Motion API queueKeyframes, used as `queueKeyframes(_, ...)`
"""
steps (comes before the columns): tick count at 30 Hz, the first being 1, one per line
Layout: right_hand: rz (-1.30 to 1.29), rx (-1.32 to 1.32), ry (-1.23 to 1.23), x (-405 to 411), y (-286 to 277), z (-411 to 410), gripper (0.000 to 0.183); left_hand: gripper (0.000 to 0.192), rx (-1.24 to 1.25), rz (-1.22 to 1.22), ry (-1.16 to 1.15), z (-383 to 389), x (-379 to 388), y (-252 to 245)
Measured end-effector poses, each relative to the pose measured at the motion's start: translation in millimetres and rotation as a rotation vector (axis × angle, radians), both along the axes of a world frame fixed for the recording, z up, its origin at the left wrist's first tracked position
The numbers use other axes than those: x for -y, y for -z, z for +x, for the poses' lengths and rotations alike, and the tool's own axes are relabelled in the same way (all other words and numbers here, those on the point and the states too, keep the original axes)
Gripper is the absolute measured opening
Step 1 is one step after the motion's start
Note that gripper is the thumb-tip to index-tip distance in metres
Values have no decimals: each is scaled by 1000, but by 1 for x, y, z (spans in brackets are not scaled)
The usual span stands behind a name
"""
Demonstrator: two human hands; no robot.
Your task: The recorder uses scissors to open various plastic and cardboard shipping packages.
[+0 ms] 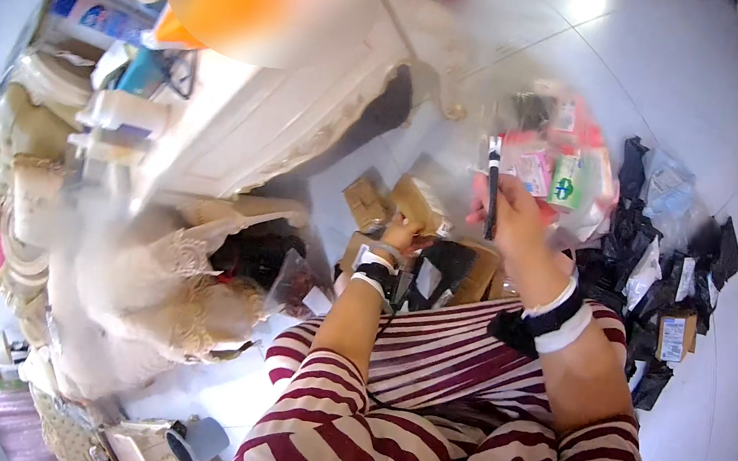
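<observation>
A small cardboard box (416,202) lies under the fingers of my left hand (406,232), which touches its near side. My right hand (512,208) holds a black pen-like tool with a white end (492,186), pointing away from me; its exact kind cannot be told. Around my left hand are another small brown box (367,204), a larger open cardboard box (476,272) and a black plastic package with a white label (429,278). Beyond my right hand lie a red and clear plastic bag (594,148) and a green packet (567,180).
Black plastic mailer bags (617,271) and a labelled carton (673,337) lie on the tiled floor to the right. A carved cream table (268,131) stands at the left, near an ornate chair (130,285). A grey bin (200,443) lies at the lower left.
</observation>
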State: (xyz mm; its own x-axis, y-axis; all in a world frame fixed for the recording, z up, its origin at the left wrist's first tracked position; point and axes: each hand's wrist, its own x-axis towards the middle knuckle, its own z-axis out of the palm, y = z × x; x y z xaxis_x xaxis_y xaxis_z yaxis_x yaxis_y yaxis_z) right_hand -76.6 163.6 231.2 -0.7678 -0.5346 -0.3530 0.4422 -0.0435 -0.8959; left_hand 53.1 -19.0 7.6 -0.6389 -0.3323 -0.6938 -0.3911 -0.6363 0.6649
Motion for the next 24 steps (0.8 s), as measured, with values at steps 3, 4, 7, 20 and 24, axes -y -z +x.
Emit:
queueKeyframes(3, 151, -320, -52, -1, 24, -15, 26, 41, -116, -88, 63, 1, -3, -75)
queueKeyframes(4, 220, -446, -61, -2, 7, -13, 26, 43, -150, -103, 104, 4, -4, -103)
queueKeyframes(7, 244, -670, -56, -1, 32, -14, 34, 46, -291, -450, 313, 13, -23, -190)
queueKeyframes(20, -669, -148, -442, -53, -121, 57, 47, 83, -722, -1017, -104, 70, -132, -354)
queueKeyframes(24, -466, -392, -354, -79, -139, 83, 41, 95, -828, -595, 5, 85, -143, -378)
